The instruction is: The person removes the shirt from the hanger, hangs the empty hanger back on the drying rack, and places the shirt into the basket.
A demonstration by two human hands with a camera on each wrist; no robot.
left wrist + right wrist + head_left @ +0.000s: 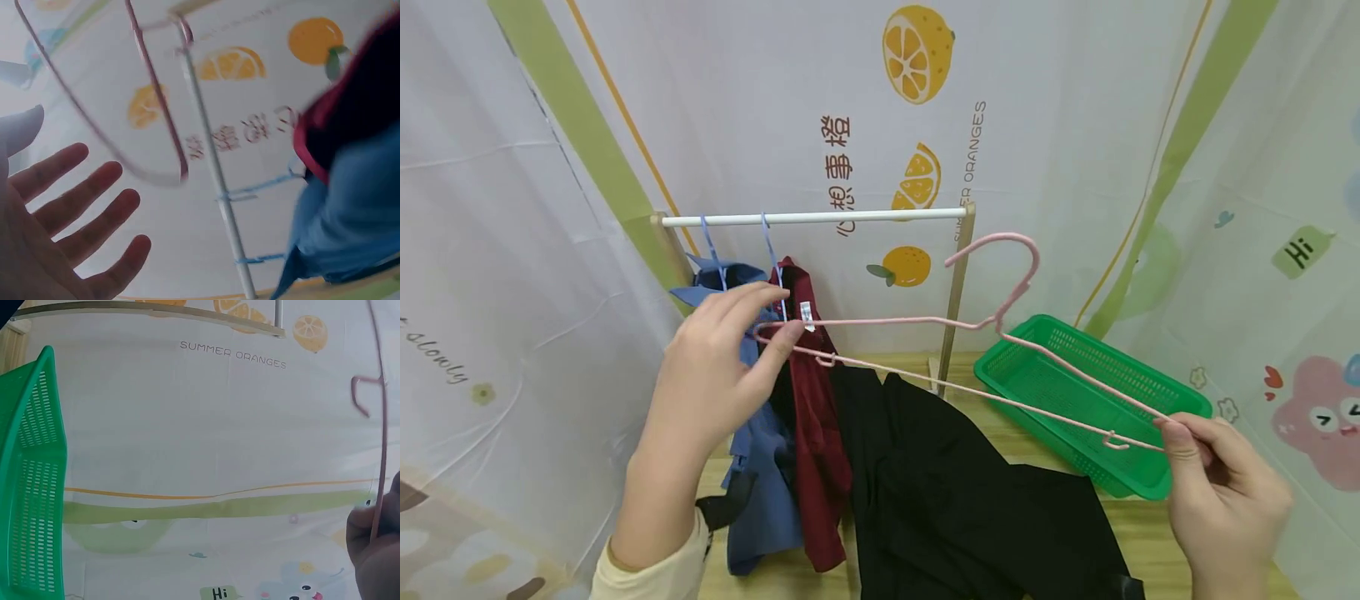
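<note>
You are holding a pink hanger (925, 333) in the air between your two hands, in front of the rail (812, 218). Your right hand (1225, 500) is pinching the right end of the hanger between thumb and fingers, just beside the small notch hook there. In the right wrist view the thin wire is passing between the fingertips (362, 525) of this hand, so the grip is closed on it. Your left hand (715, 367) is touching the left end of the hanger with the thumb and the forefinger; the other fingers are staying straight and spread, and in the left wrist view the palm is open with the wire (150, 112) just past the fingers. The hook of the hanger is pointing up and to the left, above the green basket (1045, 375).

The basket is lying on the wooden table (1150, 517), near your right hand. A black garment (947, 483) is lying on the table below the hanger, apart from it. On the rail, two blue hangers are carrying a blue garment (767, 467) and a dark red garment (820, 433), both hanging side by side behind your left hand. The wall cloth behind is showing orange pictures.
</note>
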